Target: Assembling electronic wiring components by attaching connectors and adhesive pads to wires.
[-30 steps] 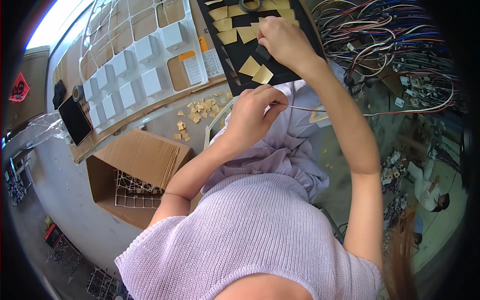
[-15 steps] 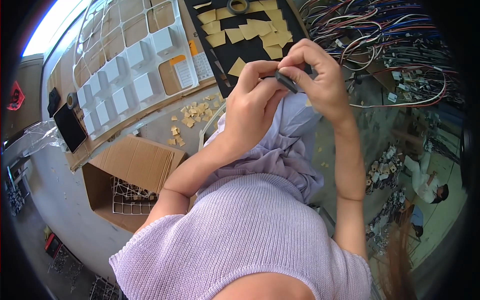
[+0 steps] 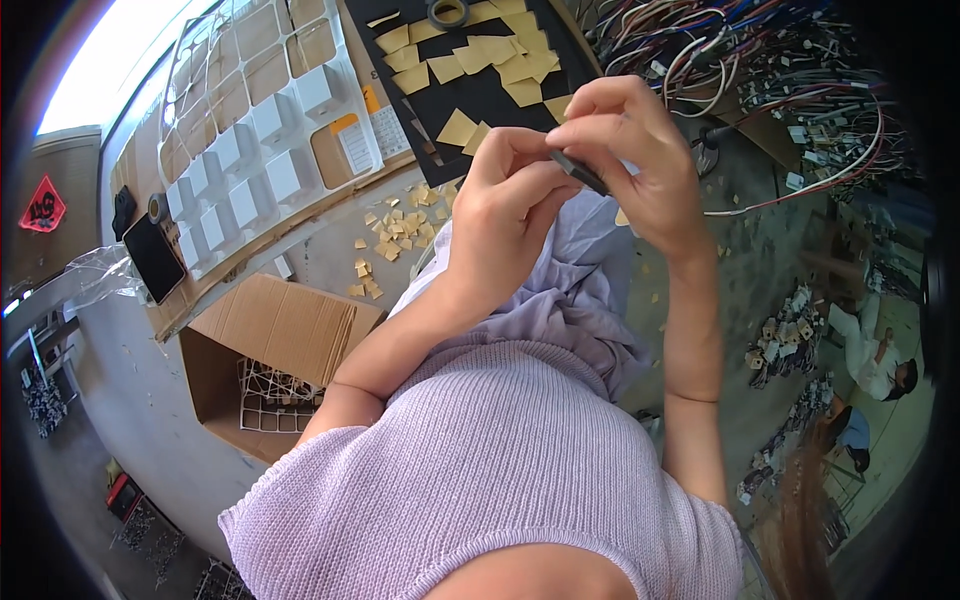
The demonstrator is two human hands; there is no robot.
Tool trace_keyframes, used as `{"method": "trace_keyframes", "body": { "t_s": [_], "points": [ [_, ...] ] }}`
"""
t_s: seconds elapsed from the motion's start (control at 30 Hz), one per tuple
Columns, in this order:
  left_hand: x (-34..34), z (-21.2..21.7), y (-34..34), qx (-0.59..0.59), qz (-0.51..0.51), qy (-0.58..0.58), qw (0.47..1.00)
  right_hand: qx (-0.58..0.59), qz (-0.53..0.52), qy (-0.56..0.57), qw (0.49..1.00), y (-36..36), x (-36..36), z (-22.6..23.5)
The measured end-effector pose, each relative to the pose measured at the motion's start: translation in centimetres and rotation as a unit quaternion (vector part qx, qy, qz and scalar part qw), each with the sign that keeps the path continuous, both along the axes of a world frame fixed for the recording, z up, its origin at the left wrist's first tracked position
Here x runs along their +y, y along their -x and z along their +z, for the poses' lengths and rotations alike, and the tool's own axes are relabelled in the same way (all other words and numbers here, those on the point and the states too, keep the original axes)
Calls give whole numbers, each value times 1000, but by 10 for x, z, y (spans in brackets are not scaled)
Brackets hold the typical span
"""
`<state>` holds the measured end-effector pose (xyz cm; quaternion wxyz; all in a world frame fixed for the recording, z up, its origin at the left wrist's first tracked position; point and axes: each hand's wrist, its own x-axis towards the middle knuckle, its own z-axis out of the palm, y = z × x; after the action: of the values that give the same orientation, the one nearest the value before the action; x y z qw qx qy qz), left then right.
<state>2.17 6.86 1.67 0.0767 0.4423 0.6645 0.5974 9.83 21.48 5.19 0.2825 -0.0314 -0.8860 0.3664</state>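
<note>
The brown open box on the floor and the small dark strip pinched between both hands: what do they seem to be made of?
The brown open box looks like plain corrugated cardboard: matte tan, flat folded flaps. The small dark strip, pinched between the left hand and the right hand, is thin and dull black, perhaps foam, rubber or plastic; too small to tell.

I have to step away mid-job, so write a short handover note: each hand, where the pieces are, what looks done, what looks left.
Left hand: raised over the lap, fingertips pinching one end of the small dark flat strip.
Right hand: gripping the same strip from the other side.
Black rectangular mat: on the bench ahead, with tan paper squares scattered across it.
Looks done: a pile of small tan paper scraps lies on the grey bench.
Looks left: many tan squares remain on the mat; the strip is not yet set down.
</note>
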Motion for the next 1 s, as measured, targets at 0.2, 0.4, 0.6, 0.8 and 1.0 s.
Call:
{"method": "trace_keyframes", "body": {
  "t_s": [0.2, 0.4, 0.6, 0.8, 1.0],
  "points": [
    [-4, -2, -1, -27, -82, 11, 996, -42, 83, -109, 990, -9, 11, 8],
    [-5, -4, -1, 14, -36, 40, 998, -49, 63, -182, 980, -15, 5, 9],
    [-3, -5, -1, 22, -45, -12, 999, 0, 19, -209, 978, -13, 5, 5],
    [-6, -3, -4, 76, -21, 21, 997, 3, -17, -200, 980, -17, 3, -2],
    [-11, -7, -5, 77, -45, 17, 996, -31, 40, -126, 991, -20, 6, -7]
  ]
}}
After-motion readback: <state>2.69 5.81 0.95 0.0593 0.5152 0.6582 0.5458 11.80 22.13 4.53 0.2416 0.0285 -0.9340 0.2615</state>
